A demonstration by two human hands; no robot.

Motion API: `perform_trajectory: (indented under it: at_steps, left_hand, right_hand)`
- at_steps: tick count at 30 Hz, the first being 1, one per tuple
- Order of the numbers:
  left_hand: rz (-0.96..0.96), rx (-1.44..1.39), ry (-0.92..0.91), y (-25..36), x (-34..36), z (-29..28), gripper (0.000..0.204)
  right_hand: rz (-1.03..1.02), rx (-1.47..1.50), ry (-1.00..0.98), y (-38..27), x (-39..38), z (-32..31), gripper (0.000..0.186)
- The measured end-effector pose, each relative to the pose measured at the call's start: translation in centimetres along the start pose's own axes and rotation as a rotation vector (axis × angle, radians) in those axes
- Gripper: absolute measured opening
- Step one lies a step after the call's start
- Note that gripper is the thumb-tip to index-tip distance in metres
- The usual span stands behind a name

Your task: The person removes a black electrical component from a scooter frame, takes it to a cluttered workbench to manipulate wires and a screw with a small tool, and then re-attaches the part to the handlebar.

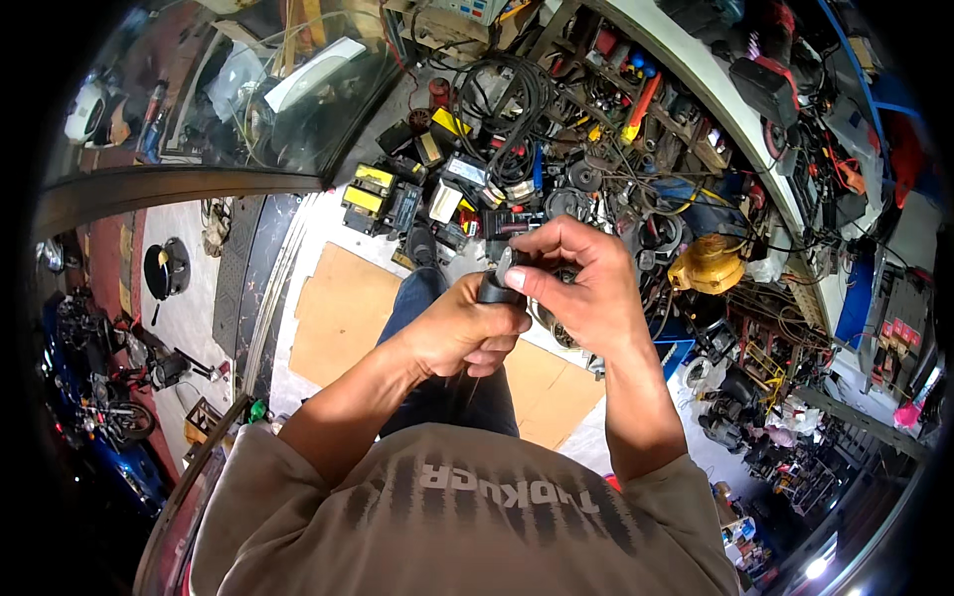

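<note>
My left hand [459, 326] is closed around a dark cylindrical part [493, 291] with a black, ring-like rim, held in front of my body. Thin strands hang below that fist; I cannot make out whether they belong to the part. My right hand [588, 286] meets it from the right, thumb and forefinger pinching at its top end. A small greyish metal piece [505, 260] shows between the two hands. The fingers partly hide what the right hand grips.
Boxy batteries [370, 189] with yellow labels stand ahead, near my foot. Behind them lie coiled black cables [507, 109] and piled metal parts. A yellow housing [708, 264] sits at right. Cardboard [338, 313] covers the floor under me. At left are a glass panel [298, 109] and a motorbike [114, 407].
</note>
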State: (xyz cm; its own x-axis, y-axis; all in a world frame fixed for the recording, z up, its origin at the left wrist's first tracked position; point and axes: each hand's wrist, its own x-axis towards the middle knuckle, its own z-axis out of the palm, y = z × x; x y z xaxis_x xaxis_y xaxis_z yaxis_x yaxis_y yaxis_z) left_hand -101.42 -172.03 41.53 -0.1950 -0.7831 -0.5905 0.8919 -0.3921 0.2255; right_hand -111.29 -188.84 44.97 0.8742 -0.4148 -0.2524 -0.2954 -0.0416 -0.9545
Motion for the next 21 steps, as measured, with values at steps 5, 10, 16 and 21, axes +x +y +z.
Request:
perform_trajectory:
  at_steps: [5, 10, 16, 21]
  left_hand:
    - [-0.042, 0.008, -0.050, -1.2, -1.2, 1.2, 0.012]
    - [-0.026, -0.144, -0.257, -2.4, -1.9, 2.0, 0.013]
    - [0.058, -0.199, -0.328, -2.5, -2.7, 2.2, 0.015]
    - [0.083, -0.183, -0.338, -2.5, -3.3, 2.2, 0.018]
  right_hand:
    - [0.029, 0.004, 0.073, -0.8, -1.8, -0.3, 0.008]
    - [0.019, -0.127, 0.154, -0.4, -3.2, 0.1, 0.003]
    - [0.119, -0.320, 0.237, -0.5, -5.5, 0.5, 0.030]
    - [0.106, -0.414, 0.269, 2.9, -7.2, 0.4, 0.027]
